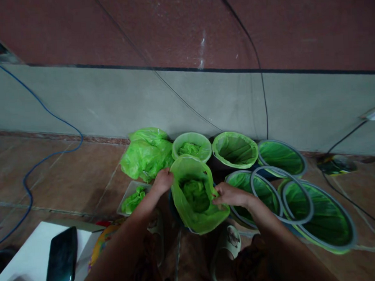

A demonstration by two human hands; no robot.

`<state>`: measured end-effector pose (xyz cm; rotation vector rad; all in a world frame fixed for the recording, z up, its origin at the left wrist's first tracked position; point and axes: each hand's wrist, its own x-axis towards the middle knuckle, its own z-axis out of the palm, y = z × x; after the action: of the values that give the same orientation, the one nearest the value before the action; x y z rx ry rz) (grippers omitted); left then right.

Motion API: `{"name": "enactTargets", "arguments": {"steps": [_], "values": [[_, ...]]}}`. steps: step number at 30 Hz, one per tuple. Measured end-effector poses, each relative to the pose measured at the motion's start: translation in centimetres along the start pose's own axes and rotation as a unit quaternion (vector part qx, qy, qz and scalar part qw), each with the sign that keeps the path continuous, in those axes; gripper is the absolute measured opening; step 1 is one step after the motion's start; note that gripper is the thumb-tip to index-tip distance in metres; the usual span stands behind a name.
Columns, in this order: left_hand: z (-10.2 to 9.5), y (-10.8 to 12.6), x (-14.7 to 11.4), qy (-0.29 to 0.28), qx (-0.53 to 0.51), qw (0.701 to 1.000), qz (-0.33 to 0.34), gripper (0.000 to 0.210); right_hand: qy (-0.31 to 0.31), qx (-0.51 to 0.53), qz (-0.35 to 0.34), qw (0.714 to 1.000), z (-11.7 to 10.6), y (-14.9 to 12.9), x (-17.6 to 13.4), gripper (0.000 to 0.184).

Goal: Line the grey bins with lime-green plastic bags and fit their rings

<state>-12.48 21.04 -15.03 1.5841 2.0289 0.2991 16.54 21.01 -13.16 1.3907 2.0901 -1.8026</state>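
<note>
A light green plastic bag [189,165] stands wide-mouthed in front of me, with bunched green plastic down inside it. My left hand [163,181] is closed on its left rim. On the right side, my right hand [228,194] pinches the rim and a fold of the bag. Beneath the bag shows a sliver of a dark bin [175,212], mostly hidden. Just left of my left hand is a clear tray [123,204] with crumpled green bags. Behind the bag stands a pale round tub [192,137] with more green plastic in it.
Against the wall lie a heap of green bags [147,153] and a bin lined in green [217,149]. Several lined bins with grey rims stand at right, two loose grey rings [308,199] across them. A phone [60,262] lies on a white surface [27,258]. A blue cable [28,190] crosses the floor.
</note>
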Motion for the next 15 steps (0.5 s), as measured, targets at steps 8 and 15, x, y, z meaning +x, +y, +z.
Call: {"name": "enactTargets", "arguments": {"steps": [8, 15], "values": [[1.6, 1.2, 0.0, -0.002, 0.025, 1.0, -0.012, 0.027, -0.014, -0.149, 0.011, 0.989, 1.4, 1.0, 0.2, 0.016], [4.6, 0.2, -2.4, -0.121, -0.081, 0.989, -0.001, 0.041, 0.13, -0.216, 0.098, 0.963, 1.5, 3.4, 2.8, 0.027]]}}
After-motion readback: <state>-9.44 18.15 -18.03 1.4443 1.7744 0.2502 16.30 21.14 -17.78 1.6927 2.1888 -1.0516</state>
